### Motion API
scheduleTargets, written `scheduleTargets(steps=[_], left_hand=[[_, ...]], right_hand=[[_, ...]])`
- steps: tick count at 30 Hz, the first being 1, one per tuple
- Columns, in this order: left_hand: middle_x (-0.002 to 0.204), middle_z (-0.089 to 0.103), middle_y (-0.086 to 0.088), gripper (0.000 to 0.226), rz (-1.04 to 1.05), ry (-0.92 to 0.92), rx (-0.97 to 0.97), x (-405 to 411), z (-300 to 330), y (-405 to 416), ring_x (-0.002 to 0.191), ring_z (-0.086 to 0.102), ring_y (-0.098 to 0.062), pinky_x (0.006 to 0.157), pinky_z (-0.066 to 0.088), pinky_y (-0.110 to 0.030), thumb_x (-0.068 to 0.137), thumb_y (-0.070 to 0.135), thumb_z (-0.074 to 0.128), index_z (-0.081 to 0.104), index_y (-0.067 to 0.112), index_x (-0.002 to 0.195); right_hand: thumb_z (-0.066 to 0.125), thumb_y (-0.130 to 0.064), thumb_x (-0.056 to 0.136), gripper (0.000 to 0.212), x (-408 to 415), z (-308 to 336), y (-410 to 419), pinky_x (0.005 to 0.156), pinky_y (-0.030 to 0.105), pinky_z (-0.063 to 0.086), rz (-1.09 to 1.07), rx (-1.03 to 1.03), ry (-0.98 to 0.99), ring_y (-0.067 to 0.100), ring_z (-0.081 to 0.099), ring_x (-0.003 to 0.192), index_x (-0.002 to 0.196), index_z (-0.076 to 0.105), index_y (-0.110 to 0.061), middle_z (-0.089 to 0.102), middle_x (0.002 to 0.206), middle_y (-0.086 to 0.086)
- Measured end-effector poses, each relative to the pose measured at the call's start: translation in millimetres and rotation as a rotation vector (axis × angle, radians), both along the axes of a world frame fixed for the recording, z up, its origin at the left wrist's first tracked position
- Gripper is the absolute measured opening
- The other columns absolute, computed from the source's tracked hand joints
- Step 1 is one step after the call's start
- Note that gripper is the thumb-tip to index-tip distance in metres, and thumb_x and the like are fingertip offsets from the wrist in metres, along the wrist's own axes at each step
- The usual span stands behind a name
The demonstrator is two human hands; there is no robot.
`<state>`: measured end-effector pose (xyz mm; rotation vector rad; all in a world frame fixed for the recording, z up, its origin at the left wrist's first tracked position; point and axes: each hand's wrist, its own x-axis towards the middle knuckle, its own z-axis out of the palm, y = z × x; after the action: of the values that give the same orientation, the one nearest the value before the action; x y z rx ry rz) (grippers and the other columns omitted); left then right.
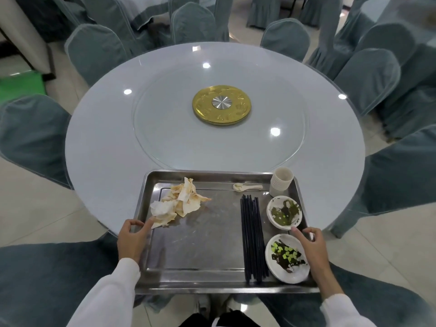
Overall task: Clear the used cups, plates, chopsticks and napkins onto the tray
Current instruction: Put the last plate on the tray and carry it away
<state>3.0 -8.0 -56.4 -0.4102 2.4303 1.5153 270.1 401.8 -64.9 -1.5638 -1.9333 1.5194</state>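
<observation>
Napkins (175,204), crumpled and stained, lie heaped in the far-left part of the steel tray (200,290), which sits at the near edge of the round table (99,138) and overhangs it toward the person. Moving right, the middle of the tray is bare metal; then a bundle of black chopsticks (253,237) lies lengthwise, tips pointing away. Beyond them a small white spoon (246,187) rests by the far rim, with a stack of pale cups (282,181) standing in the far-right corner. Below the cups, two white plates sit one behind the other along the right side: the far plate (284,212) and the near plate (286,258), both smeared with dark and green leftovers.

As far as can be seen, the clearing looks finished: cups, plates, chopsticks and napkins are all on the tray, and the visible tabletop carries only its glass turntable (219,138) with the gold hub (221,105). What seems left is lifting the tray away.

The left hand (132,239) curls its fingers over the tray's left rim, thumb reaching in toward the napkins, gripping that edge. The right hand (311,244) is on the right rim beside the near plate, fingers bent around the edge and forefinger stretched toward the far plate, so it appears to be gripping the tray too
</observation>
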Motion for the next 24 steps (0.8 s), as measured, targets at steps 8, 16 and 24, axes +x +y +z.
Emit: scheduleTargets(steps=[8, 16, 24], left_hand=[[0.103, 0.065, -0.003, 0.042, -0.121, 0.043, 0.02, -13, 17, -1, 0.1, 0.063, -0.031, 0.095, 0.057, -0.059, 0.084, 0.057, 0.081, 0.059, 0.026, 0.101], [0.099, 0.068, 0.001, 0.044, -0.324, 0.123, 0.033, -36, 41, 29, 0.096, 0.063, -0.028, 0.09, 0.056, -0.054, 0.079, 0.064, 0.078, 0.062, 0.028, 0.097], [0.099, 0.071, -0.002, 0.053, -0.464, 0.136, 0.139, -33, 77, 96, 0.098, 0.066, -0.026, 0.085, 0.054, -0.043, 0.069, 0.068, 0.082, 0.066, 0.023, 0.094]], right_hand=[[0.083, -0.05, 0.085, 0.042, 14, 33, -13, 0.089, 0.047, 0.057, -0.058, 0.021, 0.032, 0.027, 0.063, 0.109, 0.108, 0.057, -0.027, 0.063, 0.116, 0.003], [0.086, -0.061, 0.076, 0.055, 53, 83, -27, 0.074, 0.033, 0.051, -0.167, 0.103, 0.069, 0.014, 0.062, 0.103, 0.109, 0.053, -0.032, 0.058, 0.114, -0.007], [0.084, -0.062, 0.079, 0.06, 114, 129, -21, 0.098, 0.058, 0.058, -0.335, 0.138, 0.062, 0.037, 0.065, 0.116, 0.121, 0.053, -0.032, 0.06, 0.134, 0.011]])
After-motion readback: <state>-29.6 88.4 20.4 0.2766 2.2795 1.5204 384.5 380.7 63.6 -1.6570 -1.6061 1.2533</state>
